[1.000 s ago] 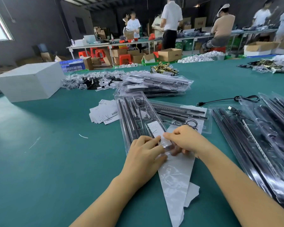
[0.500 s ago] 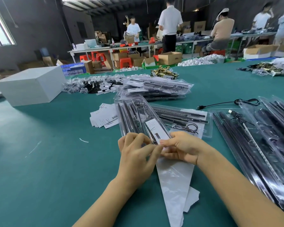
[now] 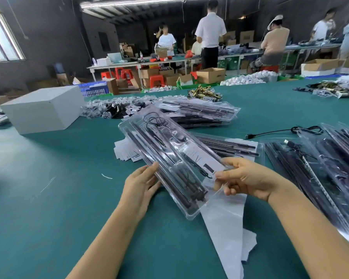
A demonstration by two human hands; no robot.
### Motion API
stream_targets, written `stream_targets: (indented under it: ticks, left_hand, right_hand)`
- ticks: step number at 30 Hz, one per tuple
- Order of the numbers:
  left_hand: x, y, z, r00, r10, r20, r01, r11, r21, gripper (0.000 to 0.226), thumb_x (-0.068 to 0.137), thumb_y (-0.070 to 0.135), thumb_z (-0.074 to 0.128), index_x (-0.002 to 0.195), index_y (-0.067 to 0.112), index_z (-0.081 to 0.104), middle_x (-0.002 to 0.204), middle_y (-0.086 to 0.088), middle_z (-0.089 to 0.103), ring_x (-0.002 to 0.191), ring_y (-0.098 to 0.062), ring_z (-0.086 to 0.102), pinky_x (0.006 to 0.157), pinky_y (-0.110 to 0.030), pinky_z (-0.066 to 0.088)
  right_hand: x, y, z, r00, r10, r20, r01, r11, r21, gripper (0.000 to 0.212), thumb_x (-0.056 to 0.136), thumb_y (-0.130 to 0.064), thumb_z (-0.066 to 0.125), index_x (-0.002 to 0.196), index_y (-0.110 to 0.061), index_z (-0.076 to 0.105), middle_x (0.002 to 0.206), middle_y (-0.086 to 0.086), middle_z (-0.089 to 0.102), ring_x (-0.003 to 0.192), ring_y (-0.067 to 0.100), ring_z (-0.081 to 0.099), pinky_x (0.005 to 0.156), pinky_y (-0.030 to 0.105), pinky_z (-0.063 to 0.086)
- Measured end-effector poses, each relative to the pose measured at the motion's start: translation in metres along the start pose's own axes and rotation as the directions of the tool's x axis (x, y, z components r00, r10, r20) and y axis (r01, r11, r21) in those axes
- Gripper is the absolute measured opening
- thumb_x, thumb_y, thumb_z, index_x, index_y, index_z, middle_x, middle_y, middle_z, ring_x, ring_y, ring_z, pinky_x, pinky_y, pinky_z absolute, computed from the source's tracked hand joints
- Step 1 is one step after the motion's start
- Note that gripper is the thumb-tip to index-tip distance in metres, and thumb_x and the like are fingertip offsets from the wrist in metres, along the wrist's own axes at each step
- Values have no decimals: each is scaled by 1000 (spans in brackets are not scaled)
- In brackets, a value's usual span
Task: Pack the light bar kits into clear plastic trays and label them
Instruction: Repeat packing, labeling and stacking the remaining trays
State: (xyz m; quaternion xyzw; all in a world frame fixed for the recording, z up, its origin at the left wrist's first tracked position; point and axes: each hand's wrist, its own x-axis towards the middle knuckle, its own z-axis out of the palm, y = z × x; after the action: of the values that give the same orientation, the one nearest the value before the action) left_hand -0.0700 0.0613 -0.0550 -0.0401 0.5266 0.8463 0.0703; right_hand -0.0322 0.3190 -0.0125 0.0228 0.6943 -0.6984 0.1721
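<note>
- While the tray is up off the surface like this, I'd say the trick is to keep it level and carry it by its edges, so the bars and cable don't shift and the label doesn't peel or crease.
- Nearest the camera, bottom centre: a strip of white backing paper (image 3: 224,234) lies on the green surface (image 3: 48,198), partly under the tray's near end.
- Left hand (image 3: 139,185), lower centre-left: fingers straight and relaxed, palm against the tray's left edge, steadying rather than gripping.
- Right hand (image 3: 248,179), centre-right: thumb on top, fingers curled beneath, pinching the right edge of the clear tray (image 3: 169,158) just by the white label (image 3: 203,160).
- That tray is packed with black light bars and a coiled cable, and it's tilted, far end pointing to upper left.
- Just behind it: a loose pile of white cards (image 3: 125,152) and another packed tray (image 3: 234,146) lying flat.
- Right edge of frame: a heap of more trays (image 3: 320,168).
- Further back, centre: a stack of finished trays (image 3: 197,113), probably where this one goes next.
</note>
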Motion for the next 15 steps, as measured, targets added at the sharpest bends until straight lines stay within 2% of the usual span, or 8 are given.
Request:
stream_targets:
  ticks: [2,4,7,11,15]
  left_hand:
    - [1,2,-1,991,-94,97,106,986,-127,34,73,11,71,105,3,63,106,-13,72,89,-26,72,75,-35,59]
    - [2,5,0,978,-149,147,169,977,-133,35,72,9,70,105,6,60,105,-12,71,89,-25,71,71,-33,59]
    - [1,6,2,980,-132,147,143,987,-70,50,68,8,71,115,12,55,101,-10,72,82,-19,70,70,-30,60]
    - [1,1,4,987,-55,153,76,988,-133,59,69,1,69,123,12,51,104,-10,72,84,-18,70,73,-32,59]
    - [1,-3,8,986,-14,168,49,977,-206,58,71,-3,66,125,12,50,106,-11,72,86,-21,72,70,-32,59]
  right_hand:
    - [3,3,0,999,-15,-35,14,999,-36,65,87,-4,65,141,-14,30,78,19,71,50,18,58,44,21,46]
    - [5,4,0,997,-50,-60,45,995,-85,64,88,-6,64,142,-15,31,76,14,71,51,14,55,45,20,45]
    - [8,5,3,990,-100,-96,89,990,-110,36,89,-8,64,116,-26,48,72,9,70,51,8,52,47,18,43]
    - [23,16,13,927,-175,-332,147,983,-108,9,89,-13,66,95,-14,60,68,2,70,53,9,49,48,18,42]
    - [33,22,22,869,-160,-468,179,984,-5,5,91,-12,63,87,-8,64,66,-1,70,54,9,46,51,20,40]
